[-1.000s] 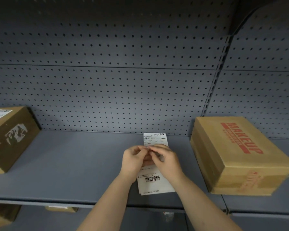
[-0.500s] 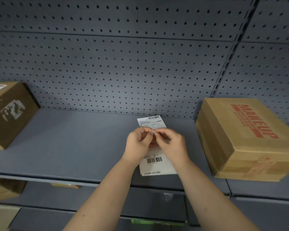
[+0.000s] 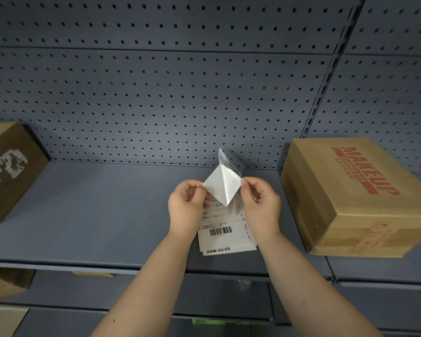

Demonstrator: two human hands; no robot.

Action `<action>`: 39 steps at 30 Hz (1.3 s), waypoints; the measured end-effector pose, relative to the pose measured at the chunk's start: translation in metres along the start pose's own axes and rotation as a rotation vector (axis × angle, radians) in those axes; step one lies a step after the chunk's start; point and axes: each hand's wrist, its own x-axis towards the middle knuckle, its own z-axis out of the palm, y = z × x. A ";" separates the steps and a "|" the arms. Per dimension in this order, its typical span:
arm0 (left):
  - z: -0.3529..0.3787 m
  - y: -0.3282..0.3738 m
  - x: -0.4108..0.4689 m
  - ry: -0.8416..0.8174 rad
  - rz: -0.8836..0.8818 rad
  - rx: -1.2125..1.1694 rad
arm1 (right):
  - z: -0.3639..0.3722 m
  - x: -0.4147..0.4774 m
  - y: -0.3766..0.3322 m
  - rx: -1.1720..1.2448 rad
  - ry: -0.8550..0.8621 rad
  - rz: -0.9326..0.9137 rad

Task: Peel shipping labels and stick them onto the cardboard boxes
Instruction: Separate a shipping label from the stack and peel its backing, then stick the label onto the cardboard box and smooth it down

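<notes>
A white shipping label (image 3: 219,188) is held up over the grey shelf, its top part folded away from its backing so the blank underside shows. My left hand (image 3: 186,206) pinches its left corner and my right hand (image 3: 260,205) pinches its right corner. Under my hands lies a small stack of printed labels (image 3: 225,237) with barcodes, near the shelf's front edge. A tan cardboard box marked MAKEUP (image 3: 357,198) stands on the shelf to the right. Another brown cardboard box (image 3: 12,171) sits at the far left, with a white label corner on its top.
The grey shelf (image 3: 95,215) runs between the two boxes, backed by a perforated grey panel (image 3: 180,93). Below the front edge, a lower shelf holds more cardboard boxes (image 3: 7,280) at the left.
The two hands have pulled apart, and the top of the label has come away from its backing and folded open. The view has shifted downward a little.
</notes>
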 end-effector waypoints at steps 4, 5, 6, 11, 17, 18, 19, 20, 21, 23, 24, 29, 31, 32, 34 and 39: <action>-0.011 0.011 0.007 0.138 -0.122 -0.090 | -0.004 0.011 -0.011 0.019 0.035 -0.002; -0.016 0.015 0.008 0.140 -0.147 -0.084 | -0.007 0.015 -0.016 -0.007 0.029 -0.015; -0.022 0.018 0.010 0.137 -0.167 -0.058 | -0.011 0.020 -0.024 -0.048 0.021 -0.028; -0.055 0.025 0.017 0.109 -0.227 0.255 | -0.027 0.041 -0.067 -0.174 -0.031 -0.102; -0.066 0.031 0.025 0.059 -0.166 0.867 | -0.041 0.062 -0.108 -0.308 0.022 -0.126; -0.066 0.032 0.026 0.046 -0.159 0.930 | -0.044 0.067 -0.113 -0.363 0.026 -0.139; -0.066 0.033 0.027 0.041 -0.154 0.979 | -0.047 0.071 -0.117 -0.414 0.036 -0.149; -0.067 0.033 0.028 0.045 -0.150 1.016 | -0.050 0.075 -0.120 -0.452 0.049 -0.159; -0.068 0.034 0.030 0.055 -0.152 1.039 | -0.053 0.079 -0.123 -0.475 0.069 -0.166; -0.075 0.035 0.033 0.078 -0.157 1.060 | -0.062 0.086 -0.127 -0.482 0.120 -0.175; -0.078 0.036 0.034 0.083 -0.163 1.067 | -0.066 0.088 -0.129 -0.476 0.142 -0.177; -0.076 0.040 0.028 -0.026 -0.190 1.040 | -0.072 0.083 -0.135 -0.427 0.149 -0.209; -0.064 0.043 0.020 -0.124 -0.218 0.989 | -0.069 0.076 -0.135 -0.412 0.145 -0.243; -0.058 0.043 0.015 -0.177 -0.241 0.949 | -0.067 0.073 -0.135 -0.409 0.140 -0.259; -0.047 0.043 0.007 -0.271 -0.273 0.883 | -0.063 0.066 -0.133 -0.413 0.120 -0.278; -0.042 0.046 -0.002 -0.328 -0.226 1.050 | -0.052 0.052 -0.121 -0.419 0.063 -0.244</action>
